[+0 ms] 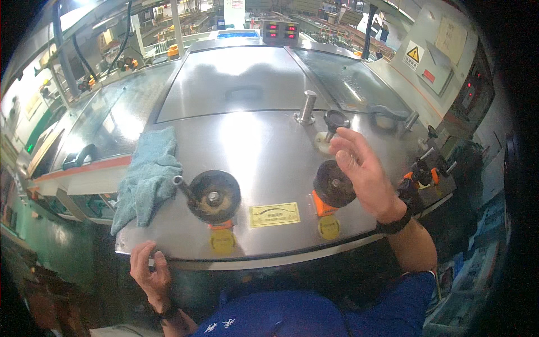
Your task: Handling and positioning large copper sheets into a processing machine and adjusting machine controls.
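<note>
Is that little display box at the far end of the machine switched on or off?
On: the display box shows four glowing red readouts.

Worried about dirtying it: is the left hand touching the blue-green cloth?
Apart: the head view shows bare steel panel between left hand and cloth.

A rumpled teal towel lies on the left. At the far end stands a display box with four red readouts. On the right, a pale cabinet carries a triangular yellow warning sign, a red label and a beige sheet.
</note>
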`<action>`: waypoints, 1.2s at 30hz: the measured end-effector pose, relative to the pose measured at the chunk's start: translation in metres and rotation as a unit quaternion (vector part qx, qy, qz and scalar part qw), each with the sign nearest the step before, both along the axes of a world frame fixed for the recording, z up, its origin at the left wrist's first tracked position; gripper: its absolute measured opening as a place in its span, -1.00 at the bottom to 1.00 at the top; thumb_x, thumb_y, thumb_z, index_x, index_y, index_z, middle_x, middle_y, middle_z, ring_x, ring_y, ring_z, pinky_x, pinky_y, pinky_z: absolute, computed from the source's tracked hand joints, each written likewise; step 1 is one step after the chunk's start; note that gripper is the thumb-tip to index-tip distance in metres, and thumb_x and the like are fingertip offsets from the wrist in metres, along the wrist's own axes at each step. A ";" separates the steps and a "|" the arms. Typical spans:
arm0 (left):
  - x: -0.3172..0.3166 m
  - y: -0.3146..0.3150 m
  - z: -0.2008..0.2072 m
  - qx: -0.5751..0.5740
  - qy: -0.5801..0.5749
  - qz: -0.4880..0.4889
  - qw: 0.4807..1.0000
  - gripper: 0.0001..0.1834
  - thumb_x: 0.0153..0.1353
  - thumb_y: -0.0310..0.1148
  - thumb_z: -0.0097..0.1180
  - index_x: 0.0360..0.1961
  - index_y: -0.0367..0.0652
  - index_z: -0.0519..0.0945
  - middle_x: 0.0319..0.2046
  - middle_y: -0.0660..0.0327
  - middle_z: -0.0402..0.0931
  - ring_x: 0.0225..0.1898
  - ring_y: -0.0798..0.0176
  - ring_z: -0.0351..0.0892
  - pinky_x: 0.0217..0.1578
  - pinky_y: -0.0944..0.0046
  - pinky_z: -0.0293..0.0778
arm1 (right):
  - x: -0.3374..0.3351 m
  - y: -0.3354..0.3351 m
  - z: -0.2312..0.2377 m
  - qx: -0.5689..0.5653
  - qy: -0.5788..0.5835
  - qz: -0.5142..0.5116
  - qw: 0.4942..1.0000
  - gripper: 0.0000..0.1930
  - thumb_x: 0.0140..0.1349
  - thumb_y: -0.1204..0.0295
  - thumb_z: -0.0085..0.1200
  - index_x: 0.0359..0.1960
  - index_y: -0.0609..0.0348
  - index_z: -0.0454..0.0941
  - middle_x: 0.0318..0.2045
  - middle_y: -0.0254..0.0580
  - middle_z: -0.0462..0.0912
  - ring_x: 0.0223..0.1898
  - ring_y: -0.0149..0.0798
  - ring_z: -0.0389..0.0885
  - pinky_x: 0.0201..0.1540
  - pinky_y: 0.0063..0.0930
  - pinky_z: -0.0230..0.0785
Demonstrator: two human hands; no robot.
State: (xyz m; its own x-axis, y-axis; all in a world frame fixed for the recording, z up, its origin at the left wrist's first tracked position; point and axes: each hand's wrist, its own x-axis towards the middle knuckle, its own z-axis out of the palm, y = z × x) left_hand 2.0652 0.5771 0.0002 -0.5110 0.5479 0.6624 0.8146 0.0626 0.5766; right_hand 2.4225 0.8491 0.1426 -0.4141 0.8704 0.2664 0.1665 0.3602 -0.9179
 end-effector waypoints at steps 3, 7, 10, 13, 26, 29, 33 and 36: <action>-0.019 -0.006 0.001 0.002 0.027 -0.038 0.999 -0.79 0.15 -0.48 0.18 -0.17 -0.32 0.63 -0.20 -0.04 0.64 -0.13 -0.11 0.64 -0.03 0.02 0.52 | -0.018 0.006 0.005 0.023 -0.069 -0.021 0.997 -0.53 0.49 0.25 0.09 0.28 0.31 0.43 -0.03 -0.19 0.59 0.01 -0.35 0.52 0.13 -0.43 0.40; -0.033 -0.001 -0.002 0.002 0.015 -0.063 0.998 -0.78 0.15 -0.46 0.20 -0.18 -0.31 0.64 -0.22 -0.04 0.65 -0.16 -0.13 0.64 -0.04 0.01 0.52 | -0.018 0.021 -0.008 -0.017 0.034 -0.070 0.997 -0.73 0.42 0.36 0.12 0.01 0.30 0.61 -0.26 -0.37 0.59 -0.24 -0.50 0.49 -0.13 -0.57 0.39; -0.036 0.008 -0.001 0.000 0.033 -0.088 0.996 -0.77 0.12 -0.44 0.21 -0.19 -0.29 0.65 -0.25 -0.02 0.66 -0.19 -0.14 0.64 -0.08 0.01 0.52 | -0.029 0.025 -0.008 -0.059 0.099 -0.085 0.990 -0.87 0.36 0.42 0.14 -0.22 0.23 0.66 -0.43 -0.45 0.54 -0.40 -0.59 0.39 -0.33 -0.65 0.27; -0.035 0.016 -0.002 -0.003 0.114 -0.054 0.992 -0.77 0.02 -0.44 0.23 -0.25 -0.27 0.65 -0.29 0.02 0.66 -0.24 -0.12 0.63 -0.16 0.01 0.53 | -0.047 0.028 -0.002 -0.088 0.064 0.029 0.994 -0.84 0.35 0.40 0.14 -0.35 0.20 0.64 -0.53 -0.48 0.48 -0.51 -0.58 0.36 -0.45 -0.62 0.18; -0.040 0.011 -0.008 -0.007 0.110 -0.040 0.993 -0.83 0.17 -0.46 0.17 -0.23 -0.31 0.64 -0.27 -0.03 0.65 -0.21 -0.12 0.63 -0.07 0.02 0.52 | 0.014 0.000 -0.019 -0.125 0.214 0.147 0.957 -0.71 0.44 0.46 -0.01 -0.49 0.31 0.50 -0.75 -0.39 0.36 -0.76 -0.50 0.34 -0.61 -0.49 0.31; -0.040 0.011 -0.010 0.000 0.111 -0.030 0.993 -0.83 0.16 -0.49 0.16 -0.23 -0.31 0.64 -0.27 -0.03 0.65 -0.20 -0.11 0.63 -0.07 0.02 0.53 | 0.016 0.001 -0.020 -0.102 0.218 0.118 0.963 -0.66 0.48 0.40 -0.07 -0.49 0.30 0.49 -0.79 -0.42 0.30 -0.82 -0.53 0.21 -0.63 -0.48 0.25; -0.036 0.014 -0.010 0.010 0.107 -0.017 0.994 -0.84 0.15 -0.50 0.15 -0.24 -0.32 0.64 -0.28 -0.02 0.65 -0.21 -0.11 0.63 -0.07 0.02 0.53 | 0.015 -0.009 -0.023 -0.066 0.211 0.076 0.972 -0.76 0.44 0.44 -0.03 -0.37 0.35 0.56 -0.73 -0.39 0.37 -0.72 -0.49 0.32 -0.54 -0.48 0.31; -0.035 0.016 -0.011 0.018 0.108 0.000 0.994 -0.84 0.12 -0.49 0.16 -0.27 -0.30 0.64 -0.29 -0.01 0.66 -0.22 -0.12 0.64 -0.10 0.00 0.52 | 0.016 -0.017 -0.031 0.014 0.181 0.056 0.982 -0.82 0.38 0.48 -0.01 -0.22 0.37 0.60 -0.61 -0.29 0.49 -0.54 -0.40 0.46 -0.39 -0.42 0.40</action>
